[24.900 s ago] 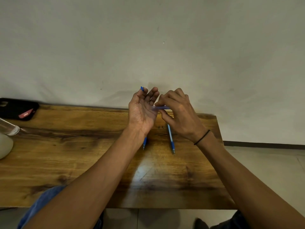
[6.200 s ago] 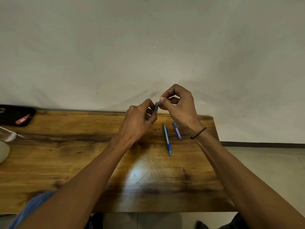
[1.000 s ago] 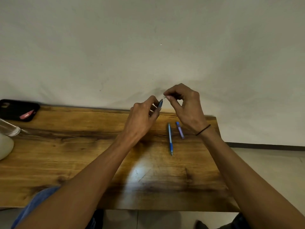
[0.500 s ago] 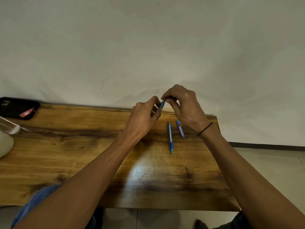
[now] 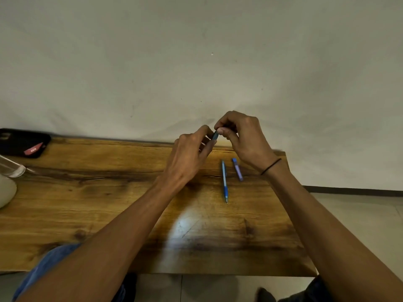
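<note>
My left hand (image 5: 188, 153) and my right hand (image 5: 242, 136) meet above the far edge of the wooden table (image 5: 109, 203). Between their fingertips is a short blue pen part (image 5: 215, 134). My left thumb and fingers pinch its lower end, and my right thumb and forefinger pinch its top. Most of the part is hidden by the fingers. A whole blue pen (image 5: 224, 182) lies on the table below the hands, tip toward me. A short purple-blue pen piece (image 5: 237, 169) lies just right of it.
A black phone case with a red tag (image 5: 24, 142) lies at the table's far left corner. A clear glass (image 5: 11, 168) and a pale rounded object (image 5: 5, 190) sit at the left edge. A plain wall stands close behind the table. Floor lies to the right.
Over the last second my right fingertips have come down onto the top of the blue part, closing the small gap. Long before, my hands held a longer pen piece.
</note>
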`<action>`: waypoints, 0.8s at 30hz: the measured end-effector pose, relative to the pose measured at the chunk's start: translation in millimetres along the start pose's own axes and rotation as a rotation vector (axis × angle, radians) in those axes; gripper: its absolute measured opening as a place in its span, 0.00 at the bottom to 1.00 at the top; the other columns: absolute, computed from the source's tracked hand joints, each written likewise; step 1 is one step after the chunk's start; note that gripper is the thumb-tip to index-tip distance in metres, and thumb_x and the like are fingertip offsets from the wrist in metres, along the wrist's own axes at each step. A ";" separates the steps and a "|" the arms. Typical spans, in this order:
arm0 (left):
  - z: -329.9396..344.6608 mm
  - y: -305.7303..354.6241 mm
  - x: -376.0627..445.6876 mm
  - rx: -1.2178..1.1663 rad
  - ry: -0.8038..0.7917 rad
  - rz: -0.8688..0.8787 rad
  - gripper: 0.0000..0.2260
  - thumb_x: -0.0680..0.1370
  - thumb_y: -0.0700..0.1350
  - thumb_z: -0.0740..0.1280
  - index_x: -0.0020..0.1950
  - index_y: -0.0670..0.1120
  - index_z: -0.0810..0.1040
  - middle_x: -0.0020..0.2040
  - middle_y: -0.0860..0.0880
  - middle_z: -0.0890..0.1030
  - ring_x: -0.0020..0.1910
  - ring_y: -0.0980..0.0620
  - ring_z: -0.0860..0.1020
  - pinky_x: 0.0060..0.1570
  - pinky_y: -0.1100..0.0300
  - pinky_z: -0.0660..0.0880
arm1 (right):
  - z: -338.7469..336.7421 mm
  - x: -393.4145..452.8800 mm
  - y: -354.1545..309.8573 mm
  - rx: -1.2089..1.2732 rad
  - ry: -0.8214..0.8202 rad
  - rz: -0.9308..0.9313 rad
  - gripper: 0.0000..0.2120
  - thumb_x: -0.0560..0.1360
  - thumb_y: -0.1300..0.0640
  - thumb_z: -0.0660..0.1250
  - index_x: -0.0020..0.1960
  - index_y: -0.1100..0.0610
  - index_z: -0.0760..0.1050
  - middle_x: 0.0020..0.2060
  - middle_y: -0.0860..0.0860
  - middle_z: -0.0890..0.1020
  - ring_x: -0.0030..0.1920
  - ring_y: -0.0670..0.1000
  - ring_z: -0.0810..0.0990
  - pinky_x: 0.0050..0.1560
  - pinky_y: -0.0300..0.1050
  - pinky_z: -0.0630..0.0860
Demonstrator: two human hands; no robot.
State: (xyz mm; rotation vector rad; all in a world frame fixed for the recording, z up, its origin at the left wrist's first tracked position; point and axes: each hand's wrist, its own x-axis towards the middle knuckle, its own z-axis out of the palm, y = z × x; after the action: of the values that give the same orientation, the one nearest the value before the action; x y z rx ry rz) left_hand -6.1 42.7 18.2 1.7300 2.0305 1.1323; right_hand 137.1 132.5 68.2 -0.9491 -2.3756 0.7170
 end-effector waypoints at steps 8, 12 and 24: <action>-7.3 8.6 3.1 -0.326 0.111 -0.033 0.09 0.83 0.51 0.71 0.61 0.49 0.84 0.46 0.58 0.86 0.38 0.58 0.86 0.39 0.57 0.85 | 4.4 0.7 -2.0 0.405 0.110 0.126 0.05 0.82 0.62 0.69 0.54 0.63 0.82 0.47 0.53 0.86 0.52 0.52 0.85 0.54 0.55 0.84; -12.4 10.4 6.2 -0.407 0.263 -0.080 0.08 0.82 0.52 0.71 0.55 0.48 0.84 0.48 0.57 0.86 0.34 0.51 0.85 0.32 0.51 0.83 | -3.5 4.6 -18.2 0.592 0.245 0.094 0.08 0.86 0.64 0.60 0.57 0.68 0.75 0.44 0.62 0.83 0.48 0.58 0.86 0.56 0.57 0.85; -16.0 9.8 18.9 -0.537 0.396 -0.158 0.12 0.86 0.46 0.64 0.49 0.44 0.83 0.41 0.49 0.86 0.27 0.52 0.79 0.28 0.65 0.73 | -55.6 15.6 -75.7 1.270 0.340 0.304 0.26 0.88 0.42 0.52 0.37 0.55 0.67 0.26 0.48 0.63 0.26 0.47 0.56 0.27 0.43 0.51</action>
State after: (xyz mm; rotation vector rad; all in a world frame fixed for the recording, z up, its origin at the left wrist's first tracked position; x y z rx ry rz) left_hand -14.0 53.7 41.1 1.1303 1.7724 1.8636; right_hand 124.3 112.8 160.4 -0.7112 -1.0610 1.6850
